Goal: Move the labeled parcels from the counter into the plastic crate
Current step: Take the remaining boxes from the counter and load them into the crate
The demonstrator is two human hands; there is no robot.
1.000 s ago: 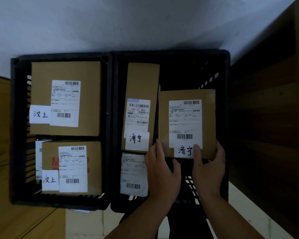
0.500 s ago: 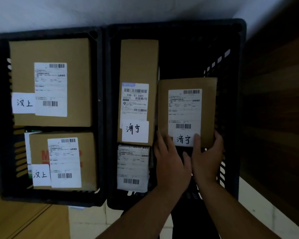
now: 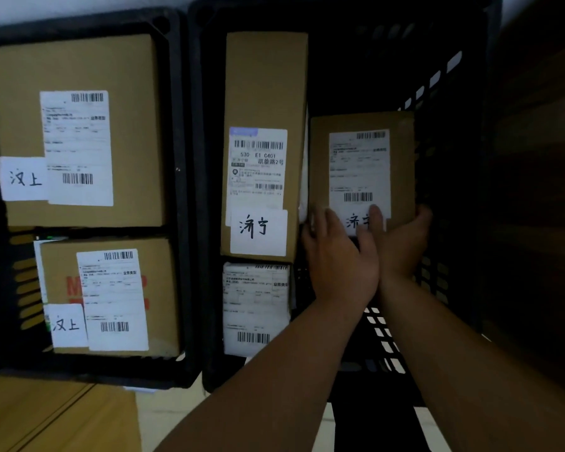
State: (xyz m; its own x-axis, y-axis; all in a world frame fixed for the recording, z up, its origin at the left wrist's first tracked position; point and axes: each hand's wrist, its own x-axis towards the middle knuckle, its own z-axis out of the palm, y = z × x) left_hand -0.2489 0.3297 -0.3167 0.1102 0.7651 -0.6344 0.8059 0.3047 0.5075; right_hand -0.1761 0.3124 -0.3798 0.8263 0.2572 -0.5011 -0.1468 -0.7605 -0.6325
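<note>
Both forearms reach forward; left hand (image 3: 338, 256) flat against parcel (image 3: 359, 168), right hand (image 3: 403, 243) grips its edge.

parcel (image 3: 359, 164) moved deeper into right crate (image 3: 454, 132) — left hand (image 3: 340, 256), right hand (image 3: 402, 243) along
</note>
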